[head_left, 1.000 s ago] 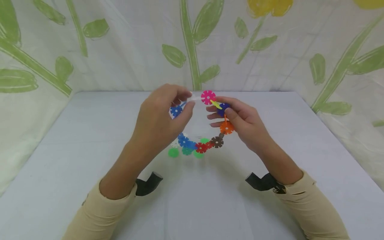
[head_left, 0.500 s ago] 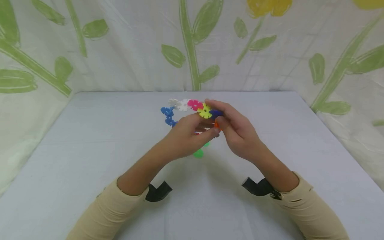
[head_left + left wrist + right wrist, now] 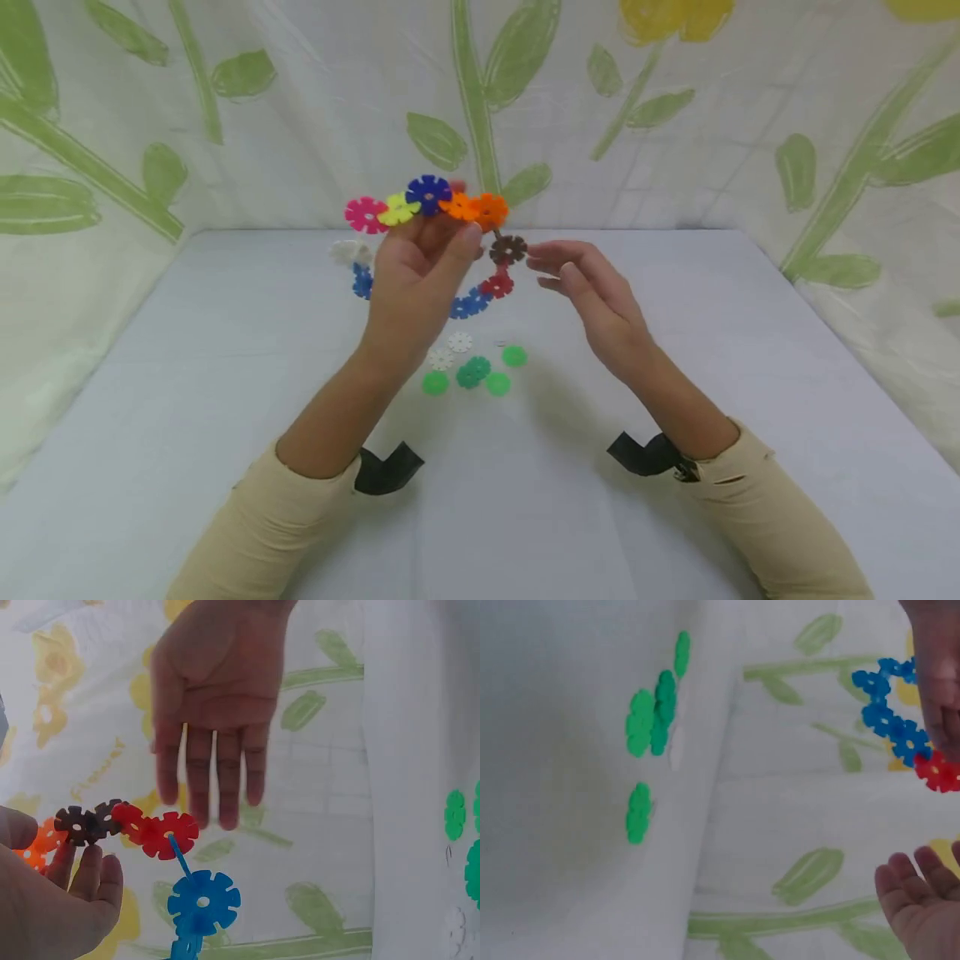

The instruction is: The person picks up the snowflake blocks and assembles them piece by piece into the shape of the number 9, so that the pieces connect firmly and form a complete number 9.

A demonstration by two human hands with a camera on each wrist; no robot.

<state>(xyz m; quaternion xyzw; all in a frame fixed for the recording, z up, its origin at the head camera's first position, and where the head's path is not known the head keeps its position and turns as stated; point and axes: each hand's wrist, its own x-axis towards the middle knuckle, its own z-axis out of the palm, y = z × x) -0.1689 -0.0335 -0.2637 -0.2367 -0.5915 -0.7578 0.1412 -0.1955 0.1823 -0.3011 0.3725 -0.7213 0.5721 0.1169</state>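
My left hand (image 3: 420,267) holds up a ring of linked snowflake discs (image 3: 431,200) above the table, gripping its top near the yellow, blue and orange discs. Pink, white, blue, red and brown discs (image 3: 508,249) hang round the rest of the ring. In the left wrist view the brown and red discs (image 3: 161,832) and a blue disc (image 3: 202,900) show beside my left fingers (image 3: 94,877). My right hand (image 3: 581,283) is free, fingers straight, just right of the brown disc without touching it; the same right hand (image 3: 217,712) faces the left wrist camera.
Loose green and white discs (image 3: 468,367) lie on the white table (image 3: 187,350) below the ring, and the green discs (image 3: 652,712) also show in the right wrist view. A leaf-patterned cloth (image 3: 675,108) walls the table on three sides. Black wrist straps (image 3: 386,467) sit at both cuffs.
My left hand has lifted the ring of discs up and to the left, off the table. My right hand has let go of it and now hovers open beside it.
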